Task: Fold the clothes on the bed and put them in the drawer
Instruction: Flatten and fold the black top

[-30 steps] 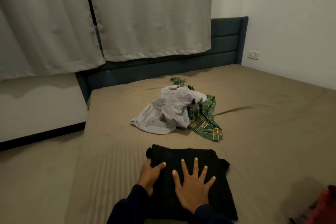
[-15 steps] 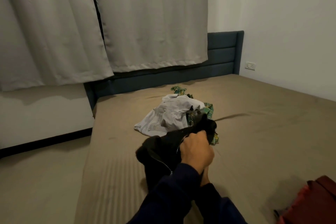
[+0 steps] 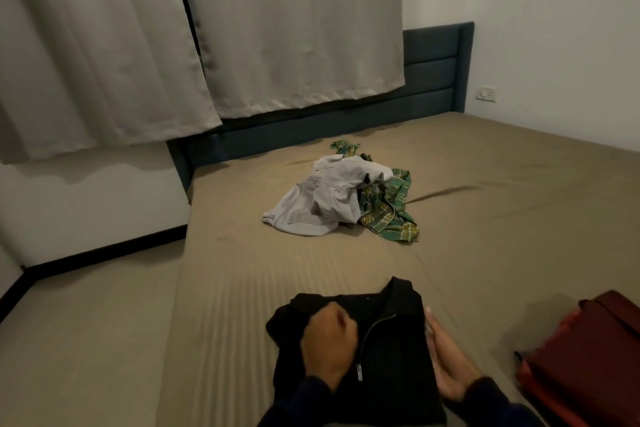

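A folded black zip-up garment lies on the bed near its front edge, zipper facing up. My left hand sits on its left part with fingers curled into the fabric. My right hand lies against its right edge with straight fingers. Farther up the bed a crumpled grey garment rests in a heap, overlapping a green plaid garment. No drawer is in view.
A dark red folded item lies on the bed at the right, close to my right hand. A dark blue headboard and grey curtains stand behind the bed. Floor runs along the bed's left side.
The black garment was lifted and turned half a second ago; now it lies flat again with the zipper up. My hands have moved from its top to its two sides.
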The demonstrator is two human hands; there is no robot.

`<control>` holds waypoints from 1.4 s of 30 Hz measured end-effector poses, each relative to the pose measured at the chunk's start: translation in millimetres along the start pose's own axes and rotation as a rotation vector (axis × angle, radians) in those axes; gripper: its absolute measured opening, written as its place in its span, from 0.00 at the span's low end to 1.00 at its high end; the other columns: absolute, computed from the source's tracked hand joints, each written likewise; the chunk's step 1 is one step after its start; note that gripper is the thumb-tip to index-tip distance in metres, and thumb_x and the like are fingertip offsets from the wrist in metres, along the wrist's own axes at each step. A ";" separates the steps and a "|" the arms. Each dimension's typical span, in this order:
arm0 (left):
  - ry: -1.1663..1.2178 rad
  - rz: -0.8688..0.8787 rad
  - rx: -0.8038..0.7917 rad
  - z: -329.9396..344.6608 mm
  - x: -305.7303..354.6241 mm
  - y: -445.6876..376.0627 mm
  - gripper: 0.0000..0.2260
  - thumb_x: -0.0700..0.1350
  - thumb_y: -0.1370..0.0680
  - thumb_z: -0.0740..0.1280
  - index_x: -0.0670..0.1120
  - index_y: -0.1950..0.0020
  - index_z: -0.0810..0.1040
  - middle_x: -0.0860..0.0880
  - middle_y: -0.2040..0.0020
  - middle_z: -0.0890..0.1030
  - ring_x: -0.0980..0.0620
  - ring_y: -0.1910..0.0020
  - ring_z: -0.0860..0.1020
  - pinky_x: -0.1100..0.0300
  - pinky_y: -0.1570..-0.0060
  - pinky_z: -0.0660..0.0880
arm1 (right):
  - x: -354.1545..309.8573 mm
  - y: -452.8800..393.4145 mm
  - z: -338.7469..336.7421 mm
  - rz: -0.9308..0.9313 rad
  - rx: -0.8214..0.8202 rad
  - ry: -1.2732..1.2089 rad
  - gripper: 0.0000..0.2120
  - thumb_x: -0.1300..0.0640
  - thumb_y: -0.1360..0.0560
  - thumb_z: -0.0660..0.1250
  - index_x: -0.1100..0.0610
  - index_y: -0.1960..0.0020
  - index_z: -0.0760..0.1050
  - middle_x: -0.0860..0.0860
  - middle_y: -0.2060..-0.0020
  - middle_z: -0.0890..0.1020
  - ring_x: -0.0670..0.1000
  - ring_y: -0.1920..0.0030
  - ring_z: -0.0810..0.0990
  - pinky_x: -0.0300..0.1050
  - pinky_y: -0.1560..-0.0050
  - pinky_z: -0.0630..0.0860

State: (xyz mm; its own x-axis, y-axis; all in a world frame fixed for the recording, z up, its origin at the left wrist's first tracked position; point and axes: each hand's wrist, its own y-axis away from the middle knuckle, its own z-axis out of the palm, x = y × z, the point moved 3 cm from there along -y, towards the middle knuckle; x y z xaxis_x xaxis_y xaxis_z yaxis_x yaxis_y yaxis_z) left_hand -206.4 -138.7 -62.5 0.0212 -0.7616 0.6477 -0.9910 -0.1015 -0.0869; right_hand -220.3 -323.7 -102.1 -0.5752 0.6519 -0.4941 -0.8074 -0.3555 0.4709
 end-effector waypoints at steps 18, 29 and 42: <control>-0.054 0.046 -0.202 13.0 -43.0 60.1 0.08 0.54 0.26 0.72 0.56 0.61 0.74 0.56 0.66 0.78 0.61 0.68 0.75 0.69 0.67 0.71 | 52.7 -6.1 29.1 -0.456 0.393 1.977 0.12 0.40 0.23 0.65 0.49 0.56 0.74 0.49 0.55 0.80 0.50 0.56 0.79 0.47 0.53 0.79; -0.145 -0.032 -0.145 24.3 -35.8 75.1 0.09 0.57 0.20 0.65 0.56 0.58 0.70 0.55 0.57 0.77 0.58 0.58 0.76 0.61 0.57 0.75 | 48.0 -9.9 33.8 -0.658 0.192 1.928 0.03 0.47 0.24 0.70 0.43 0.50 0.78 0.42 0.53 0.77 0.42 0.56 0.76 0.39 0.52 0.77; -0.281 -0.050 -0.268 39.3 -35.5 61.4 0.14 0.62 0.21 0.64 0.52 0.48 0.74 0.48 0.43 0.79 0.47 0.44 0.78 0.55 0.54 0.69 | 14.4 -35.9 38.4 -0.770 0.271 1.396 0.08 0.61 0.26 0.75 0.53 0.62 0.81 0.48 0.62 0.84 0.43 0.59 0.80 0.37 0.53 0.75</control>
State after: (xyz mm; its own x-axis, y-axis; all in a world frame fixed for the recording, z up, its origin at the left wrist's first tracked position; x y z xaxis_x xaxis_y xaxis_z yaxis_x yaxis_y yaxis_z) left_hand -262.8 -143.0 -120.5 0.0690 -0.9095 0.4100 -0.9864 -0.0007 0.1644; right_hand -194.6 -275.8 -98.1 0.1468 -0.5293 -0.8356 -0.9874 -0.0276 -0.1560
